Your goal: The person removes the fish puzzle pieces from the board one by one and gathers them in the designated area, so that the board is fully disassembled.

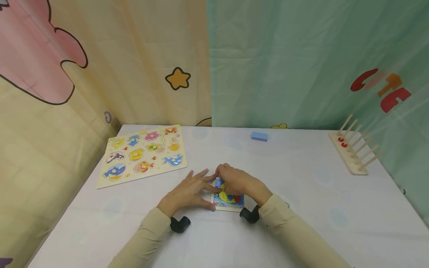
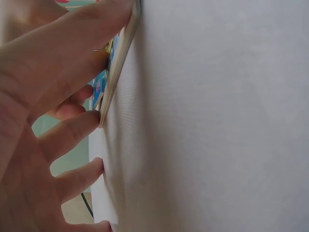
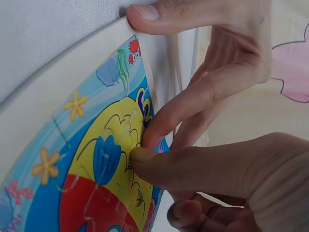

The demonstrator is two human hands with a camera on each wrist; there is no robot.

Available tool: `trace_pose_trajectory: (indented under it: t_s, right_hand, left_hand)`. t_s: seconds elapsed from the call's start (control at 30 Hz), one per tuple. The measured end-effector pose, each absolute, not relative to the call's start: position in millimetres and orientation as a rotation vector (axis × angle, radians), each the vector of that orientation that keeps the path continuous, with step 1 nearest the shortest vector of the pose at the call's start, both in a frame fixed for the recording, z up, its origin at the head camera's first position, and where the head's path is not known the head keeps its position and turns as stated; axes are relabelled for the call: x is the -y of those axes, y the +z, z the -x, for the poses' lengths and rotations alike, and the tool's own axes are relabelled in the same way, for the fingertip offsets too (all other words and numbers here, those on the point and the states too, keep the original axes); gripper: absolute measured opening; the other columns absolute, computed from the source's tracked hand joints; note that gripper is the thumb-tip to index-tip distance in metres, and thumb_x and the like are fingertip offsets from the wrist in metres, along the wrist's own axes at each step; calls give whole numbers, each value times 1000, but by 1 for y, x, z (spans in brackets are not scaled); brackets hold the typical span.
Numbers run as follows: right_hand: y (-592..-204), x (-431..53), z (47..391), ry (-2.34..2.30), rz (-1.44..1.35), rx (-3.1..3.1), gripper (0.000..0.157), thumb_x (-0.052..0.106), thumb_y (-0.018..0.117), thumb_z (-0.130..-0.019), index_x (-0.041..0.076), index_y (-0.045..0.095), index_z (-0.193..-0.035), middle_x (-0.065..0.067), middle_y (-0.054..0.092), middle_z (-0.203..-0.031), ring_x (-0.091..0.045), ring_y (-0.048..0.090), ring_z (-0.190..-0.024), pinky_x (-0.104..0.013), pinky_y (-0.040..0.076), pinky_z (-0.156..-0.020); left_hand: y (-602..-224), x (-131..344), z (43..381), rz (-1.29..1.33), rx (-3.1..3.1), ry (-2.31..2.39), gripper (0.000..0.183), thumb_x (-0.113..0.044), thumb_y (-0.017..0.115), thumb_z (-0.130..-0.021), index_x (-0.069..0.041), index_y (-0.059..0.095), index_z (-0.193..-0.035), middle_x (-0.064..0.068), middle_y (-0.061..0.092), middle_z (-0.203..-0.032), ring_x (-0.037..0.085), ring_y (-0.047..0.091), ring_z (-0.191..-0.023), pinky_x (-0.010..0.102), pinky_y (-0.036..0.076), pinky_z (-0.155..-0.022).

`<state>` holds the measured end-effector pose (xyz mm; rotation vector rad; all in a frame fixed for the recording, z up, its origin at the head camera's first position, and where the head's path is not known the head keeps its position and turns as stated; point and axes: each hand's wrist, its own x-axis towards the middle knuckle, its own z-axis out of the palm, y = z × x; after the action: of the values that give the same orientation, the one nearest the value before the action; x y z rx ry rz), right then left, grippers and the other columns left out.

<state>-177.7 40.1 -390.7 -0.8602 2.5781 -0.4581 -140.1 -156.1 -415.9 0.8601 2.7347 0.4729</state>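
Observation:
A small wooden jigsaw puzzle (image 1: 230, 203) with a yellow and red fish on blue lies flat on the table in front of me. My left hand (image 1: 192, 190) spreads its fingers along the puzzle's left side. Its thumb touches the near left corner of the pale frame, and one finger presses on the picture. At the far left part, my right hand (image 1: 239, 181) rests its thumb (image 3: 149, 162) on the yellow fish, with its other fingers curled at the edge. Seams between the pieces show in the right wrist view. Both hands partly hide the picture.
A peg puzzle board (image 1: 161, 172) with sea animals lies at the back left. At the back stands a blue block (image 1: 259, 136). A wooden peg rack (image 1: 345, 156) with red beads stands at the far right. Printed curtains (image 1: 268, 74) hang behind the white table (image 1: 318, 223).

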Motion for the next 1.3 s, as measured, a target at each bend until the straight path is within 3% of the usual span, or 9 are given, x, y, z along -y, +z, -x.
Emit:
trace_pose_trajectory:
  t_s: [0.37, 0.7, 0.87, 1.03, 1.2, 1.3]
  right_hand:
    - [-391, -40, 181, -481, 869, -2635, 43, 4, 79, -78, 9, 60, -116, 0, 55, -103, -17, 57, -91, -36, 53, -86]
    - [-394, -43, 177, -641, 879, -2609, 33, 8, 76, -84, 9, 62, -114, -4, 58, -110, -20, 56, -95, -39, 52, -88]
    - [-394, -45, 178, -777, 858, -2633, 18, 8, 69, -90, 15, 68, -106, -4, 70, -98, -17, 61, -83, -35, 55, -77]
    - [-396, -50, 183, -872, 813, -2628, 13, 13, 71, -91, 21, 73, -100, 1, 73, -90, -14, 63, -77, -30, 56, -67]
    - [-402, -62, 190, -1104, 796, -2523, 14, 12, 71, -90, 14, 77, -102, 1, 73, -88, -14, 62, -70, -26, 54, -61]
    - [-404, -72, 193, -1189, 729, -2495, 14, 12, 72, -89, 10, 78, -102, -1, 74, -93, -13, 63, -75, -26, 55, -66]
  left_hand:
    - [-416, 155, 141, -880, -2745, 444, 63, -60, 78, -71, -34, 67, -127, 3, 44, -151, 35, 21, -147, 72, 17, -109]
    - [-416, 155, 141, -895, -2737, 379, 62, -62, 75, -73, -34, 67, -128, 4, 43, -152, 35, 20, -148, 72, 18, -109]
    - [-412, 155, 141, -929, -2723, 329, 61, -62, 72, -76, -32, 67, -129, 6, 43, -152, 37, 19, -147, 71, 21, -109]
    - [-410, 155, 141, -958, -2719, 288, 60, -62, 71, -78, -32, 66, -130, 6, 43, -152, 39, 21, -146, 71, 24, -107]
    - [-410, 155, 141, -970, -2717, 272, 60, -62, 71, -78, -32, 65, -130, 4, 40, -154, 41, 22, -145, 71, 25, -106]
    - [-410, 154, 142, -966, -2713, 294, 61, -59, 74, -77, -32, 66, -130, 3, 38, -155, 41, 22, -146, 72, 24, -106]
